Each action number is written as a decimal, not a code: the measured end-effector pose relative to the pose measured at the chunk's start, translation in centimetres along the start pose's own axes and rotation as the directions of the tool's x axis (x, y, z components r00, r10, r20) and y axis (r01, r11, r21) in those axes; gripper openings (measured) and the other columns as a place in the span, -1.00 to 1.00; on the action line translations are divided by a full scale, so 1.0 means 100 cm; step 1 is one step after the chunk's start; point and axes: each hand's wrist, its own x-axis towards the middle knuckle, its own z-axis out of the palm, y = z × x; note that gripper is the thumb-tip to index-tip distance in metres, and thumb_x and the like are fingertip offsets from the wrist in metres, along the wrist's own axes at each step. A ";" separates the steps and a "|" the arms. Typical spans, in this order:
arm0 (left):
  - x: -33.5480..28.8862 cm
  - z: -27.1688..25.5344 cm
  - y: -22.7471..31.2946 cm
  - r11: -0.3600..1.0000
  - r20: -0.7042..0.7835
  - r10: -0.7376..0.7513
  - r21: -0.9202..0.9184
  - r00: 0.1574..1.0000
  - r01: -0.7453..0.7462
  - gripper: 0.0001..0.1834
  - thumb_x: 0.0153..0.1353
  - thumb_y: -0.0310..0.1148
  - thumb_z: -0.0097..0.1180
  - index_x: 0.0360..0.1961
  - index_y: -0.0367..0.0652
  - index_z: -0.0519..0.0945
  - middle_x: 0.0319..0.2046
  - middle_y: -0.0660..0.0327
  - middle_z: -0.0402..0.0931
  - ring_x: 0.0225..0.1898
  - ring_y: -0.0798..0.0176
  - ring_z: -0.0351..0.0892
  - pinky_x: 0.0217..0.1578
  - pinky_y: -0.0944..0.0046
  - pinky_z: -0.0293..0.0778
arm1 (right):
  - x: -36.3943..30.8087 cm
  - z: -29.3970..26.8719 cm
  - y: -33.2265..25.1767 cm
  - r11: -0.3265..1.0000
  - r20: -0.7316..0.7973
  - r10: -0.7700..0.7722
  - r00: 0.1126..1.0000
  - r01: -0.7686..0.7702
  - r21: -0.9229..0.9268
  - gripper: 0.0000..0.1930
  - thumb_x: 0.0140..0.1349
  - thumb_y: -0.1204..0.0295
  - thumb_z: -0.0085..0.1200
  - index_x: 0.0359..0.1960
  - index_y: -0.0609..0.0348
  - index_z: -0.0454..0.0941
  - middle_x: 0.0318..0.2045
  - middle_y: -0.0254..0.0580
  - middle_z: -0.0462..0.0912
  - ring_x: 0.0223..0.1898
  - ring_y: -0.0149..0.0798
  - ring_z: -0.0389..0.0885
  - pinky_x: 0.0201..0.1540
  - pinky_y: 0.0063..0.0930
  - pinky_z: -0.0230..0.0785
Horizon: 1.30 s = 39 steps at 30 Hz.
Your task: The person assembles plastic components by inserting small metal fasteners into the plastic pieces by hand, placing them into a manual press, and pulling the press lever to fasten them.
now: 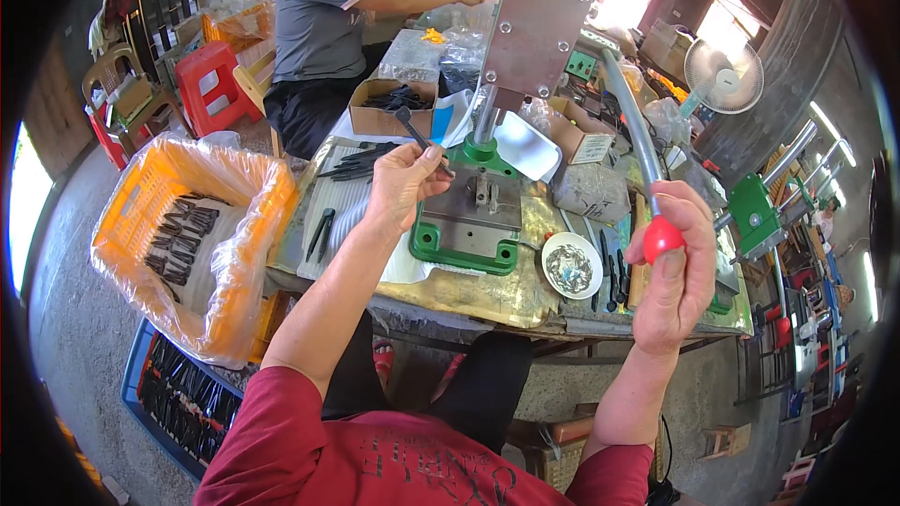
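My left hand (405,180) pinches a slim black part (415,128) with a wider rounded end, holding it tilted above the press bed. Beneath it is a small metal fixture (483,191) on the green base (466,255) of a hand press. My right hand (677,267) is closed round the red ball knob (663,240) of the press's long metal lever (637,122). Left of the press lie several black parts (356,161), and two more slender black pieces (321,232) rest closer to me. A white bowl (571,265) of small metal pieces stands right of the base.
A plastic-lined orange crate (267,215) holds rows of black pieces, with a blue crate (141,394) below. An open cardboard box (394,117) stands behind my left hand. Another person (323,28) works across the table. A fan (723,77) and a second green press (756,211) are to the right.
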 end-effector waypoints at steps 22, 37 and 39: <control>-0.053 -0.026 0.019 0.993 -0.057 0.116 0.003 0.992 -0.116 -0.80 0.02 -0.36 0.07 -0.36 -0.25 0.46 -0.49 0.20 0.45 -0.51 0.37 0.48 -0.53 0.46 0.47 | -0.098 0.043 0.044 0.943 -0.401 0.269 0.876 -0.154 0.296 -0.75 0.20 0.42 -0.36 -0.16 0.32 0.21 -0.21 -0.07 0.36 -0.67 -0.47 0.32 -0.69 -0.74 0.15; -0.062 -0.081 0.018 0.156 0.247 0.231 0.945 0.941 -0.286 -0.76 -0.11 -0.41 0.11 -0.35 -0.25 0.48 -0.59 0.15 0.46 -0.55 0.17 0.44 -0.53 0.29 0.32 | -0.141 0.073 0.041 0.865 -0.152 0.451 0.879 -0.390 0.315 -0.79 0.19 0.46 -0.31 -0.22 0.32 0.27 -0.22 -0.11 0.37 -0.71 -0.47 0.32 -0.65 -0.72 0.16; -0.067 -0.080 0.012 0.118 0.206 0.167 0.967 0.964 -0.227 -0.74 -0.14 -0.38 0.10 -0.34 -0.19 0.48 -0.50 0.08 0.46 -0.46 0.02 0.43 -0.43 0.20 0.34 | -0.143 0.074 0.042 0.858 -0.147 0.462 0.875 -0.399 0.323 -0.79 0.18 0.46 -0.31 -0.21 0.32 0.27 -0.23 -0.12 0.37 -0.71 -0.48 0.32 -0.65 -0.72 0.16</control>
